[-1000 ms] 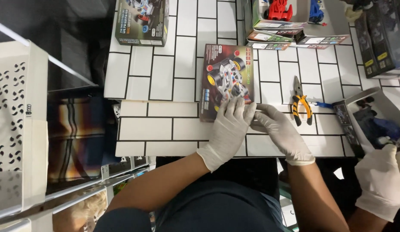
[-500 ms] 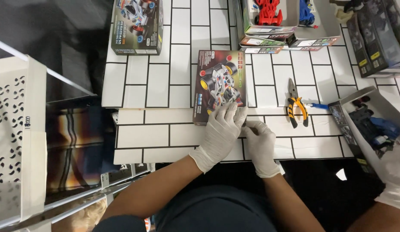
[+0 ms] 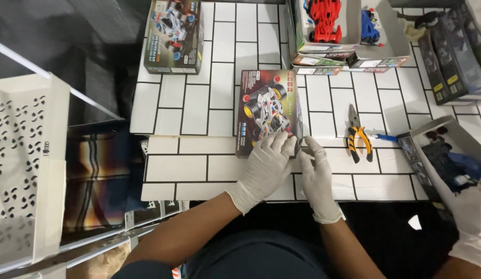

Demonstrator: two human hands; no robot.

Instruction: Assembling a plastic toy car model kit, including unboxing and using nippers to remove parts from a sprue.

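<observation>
A toy car kit box [image 3: 267, 103] with a race car picture lies flat on the white tiled table [image 3: 188, 168]. My left hand [image 3: 263, 168], in a white glove, rests on the box's near end with its fingers spread. The gloved right hand [image 3: 317, 178] touches the box's near right corner with its fingertips. Neither hand has lifted the box.
Orange-handled pliers [image 3: 358, 135] lie right of the box. A second kit box [image 3: 173, 36] sits far left; open boxes with red and blue car parts [image 3: 328, 23] far right. Another person's gloved hand [image 3: 470, 227] holds an open box [image 3: 442, 155] at right. A white perforated crate [image 3: 23, 165] stands left.
Both hands have shifted slightly left along the box's near end, and the right hand has drawn in close beside the left. The box stays flat on the table.
</observation>
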